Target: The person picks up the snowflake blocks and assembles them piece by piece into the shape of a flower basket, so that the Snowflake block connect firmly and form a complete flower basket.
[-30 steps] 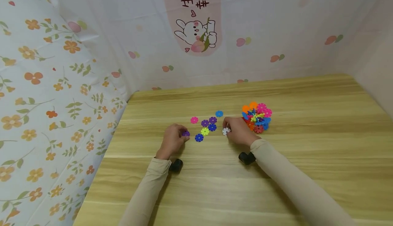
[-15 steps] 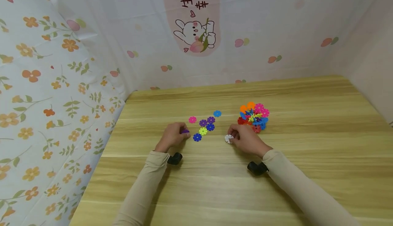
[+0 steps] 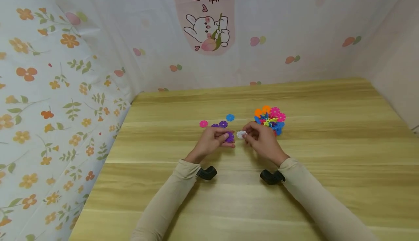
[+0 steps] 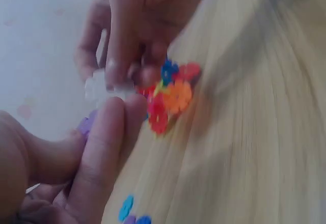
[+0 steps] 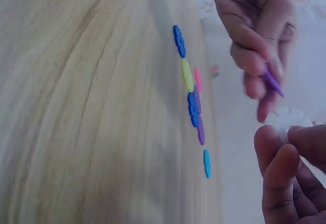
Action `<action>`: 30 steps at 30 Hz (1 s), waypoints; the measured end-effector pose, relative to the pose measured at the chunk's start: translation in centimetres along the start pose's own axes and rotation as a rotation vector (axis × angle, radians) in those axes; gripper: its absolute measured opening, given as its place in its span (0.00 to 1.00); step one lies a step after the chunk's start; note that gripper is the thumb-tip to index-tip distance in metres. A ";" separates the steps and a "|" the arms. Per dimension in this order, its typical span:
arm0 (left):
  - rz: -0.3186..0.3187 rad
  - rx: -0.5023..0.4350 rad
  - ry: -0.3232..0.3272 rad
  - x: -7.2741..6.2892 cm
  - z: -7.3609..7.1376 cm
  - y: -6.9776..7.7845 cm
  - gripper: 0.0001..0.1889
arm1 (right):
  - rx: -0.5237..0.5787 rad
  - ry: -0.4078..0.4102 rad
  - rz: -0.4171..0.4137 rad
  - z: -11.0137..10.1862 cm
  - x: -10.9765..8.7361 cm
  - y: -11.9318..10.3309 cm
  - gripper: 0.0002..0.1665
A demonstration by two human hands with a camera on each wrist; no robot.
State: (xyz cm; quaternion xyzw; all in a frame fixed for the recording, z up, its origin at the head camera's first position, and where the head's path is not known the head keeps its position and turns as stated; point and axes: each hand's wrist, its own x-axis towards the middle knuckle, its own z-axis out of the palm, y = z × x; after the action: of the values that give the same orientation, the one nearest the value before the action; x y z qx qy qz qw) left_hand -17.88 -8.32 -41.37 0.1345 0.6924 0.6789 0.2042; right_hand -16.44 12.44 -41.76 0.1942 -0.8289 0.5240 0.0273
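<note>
Thumb and fingers of my left hand [image 3: 208, 142] pinch a purple notched plastic disc [image 3: 230, 137], its flat face showing in the head view and its edge in the right wrist view. Just right of it, my right hand [image 3: 264, 142] pinches a white notched disc [image 3: 241, 134] between thumb and fingers. The two discs face each other with a small gap in the head view. From the left wrist, the white disc [image 4: 97, 87] appears blurred above my left fingertips. Both hands are raised over the table.
Behind my right hand stands a multicoloured cluster of joined discs [image 3: 269, 120]. Loose discs lie beyond my left hand: a pink disc [image 3: 203, 123], a light blue disc [image 3: 230, 117], a yellow disc [image 5: 187, 75] and several others. Patterned cloth [image 3: 278, 26] hangs behind the wooden table [image 3: 314, 161].
My left hand has lifted the purple disc and carried it right, over the loose discs. My right hand drew the white disc nearer, then raised it toward the left hand.
</note>
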 end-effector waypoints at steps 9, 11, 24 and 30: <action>-0.009 -0.028 -0.033 0.4 1.6 0.4 0.13 | -0.005 0.037 -0.095 -0.5 -0.5 0.0 0.06; -0.025 -0.014 -0.047 0.4 1.7 0.4 0.13 | -0.012 0.036 -0.117 -0.7 -0.6 0.1 0.06; -0.076 0.003 -0.009 0.5 1.9 1.5 0.12 | -0.086 0.113 -0.283 -0.2 -0.4 -0.4 0.08; -0.084 0.046 0.031 0.7 1.8 1.2 0.11 | -0.219 0.157 -0.386 0.6 0.0 0.3 0.09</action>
State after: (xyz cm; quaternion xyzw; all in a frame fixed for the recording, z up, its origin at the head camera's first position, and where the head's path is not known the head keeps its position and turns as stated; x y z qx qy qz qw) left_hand -17.80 -6.30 -40.24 0.0994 0.7159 0.6556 0.2188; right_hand -16.42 11.98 -42.27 0.3036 -0.8237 0.4293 0.2124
